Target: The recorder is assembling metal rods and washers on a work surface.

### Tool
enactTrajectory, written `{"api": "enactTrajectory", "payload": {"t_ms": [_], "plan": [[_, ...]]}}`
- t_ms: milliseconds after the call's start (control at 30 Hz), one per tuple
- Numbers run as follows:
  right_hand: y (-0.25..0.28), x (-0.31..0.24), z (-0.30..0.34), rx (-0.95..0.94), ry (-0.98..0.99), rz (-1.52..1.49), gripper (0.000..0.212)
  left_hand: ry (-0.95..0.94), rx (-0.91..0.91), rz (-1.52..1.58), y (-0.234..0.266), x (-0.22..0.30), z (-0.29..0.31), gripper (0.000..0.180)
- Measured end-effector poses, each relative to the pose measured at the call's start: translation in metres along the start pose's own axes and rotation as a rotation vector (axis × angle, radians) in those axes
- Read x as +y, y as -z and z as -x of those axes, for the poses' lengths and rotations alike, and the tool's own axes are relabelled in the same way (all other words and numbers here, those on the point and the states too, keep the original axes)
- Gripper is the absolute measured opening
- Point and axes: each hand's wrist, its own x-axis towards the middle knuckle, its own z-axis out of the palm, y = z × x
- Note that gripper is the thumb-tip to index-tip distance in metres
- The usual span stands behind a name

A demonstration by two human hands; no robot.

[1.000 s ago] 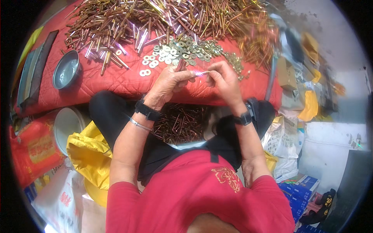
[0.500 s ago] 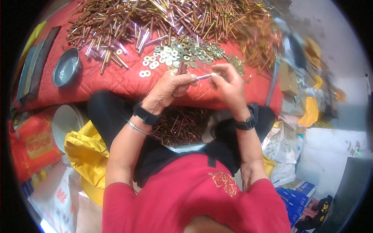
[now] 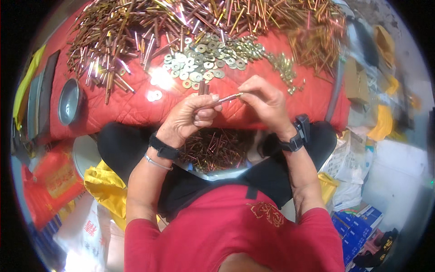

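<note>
My left hand [image 3: 190, 111] is closed around a few coppery metal tubes [image 3: 203, 87] that stand up between its fingers. The same hand pinches another slim tube [image 3: 225, 98], which points right and slightly upward. At that tube's far end, the thumb and fingertips of my right hand [image 3: 268, 99] are pressed on a small golden piece, too small to name. Just beyond the hands, a heap of flat round washers [image 3: 199, 60] lies on the red quilted cover [image 3: 136, 102]. Small brass-coloured parts [image 3: 285, 69] are scattered to its right.
A large pile of coppery rods [image 3: 154, 25] covers the far side. To the left stands a grey metal bowl [image 3: 69, 102]. More rods [image 3: 213, 152] fill a container between my legs. A yellow bag [image 3: 106, 183] is at left, a cardboard box [image 3: 356, 81] at right.
The view has shifted a little. My right fingertips have closed in on the tube's end, and the hands sit slightly lower, further from the washers.
</note>
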Motion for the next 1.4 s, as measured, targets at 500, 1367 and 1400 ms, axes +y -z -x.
{"api": "enactTrajectory", "payload": {"t_ms": [500,1367,1400], "plan": [[-0.006,-0.010,-0.006,0.066,0.044,0.117,0.018,-0.186,-0.089,-0.160,-0.008,-0.003,0.001,0.017],[0.007,-0.027,0.005,-0.193,-0.130,0.437,0.025,-0.535,0.092,-0.899,-0.020,0.004,0.018,0.018],[0.008,-0.028,0.006,-0.238,-0.240,0.394,0.029,-0.557,0.082,-0.948,-0.018,0.005,0.017,0.018]]}}
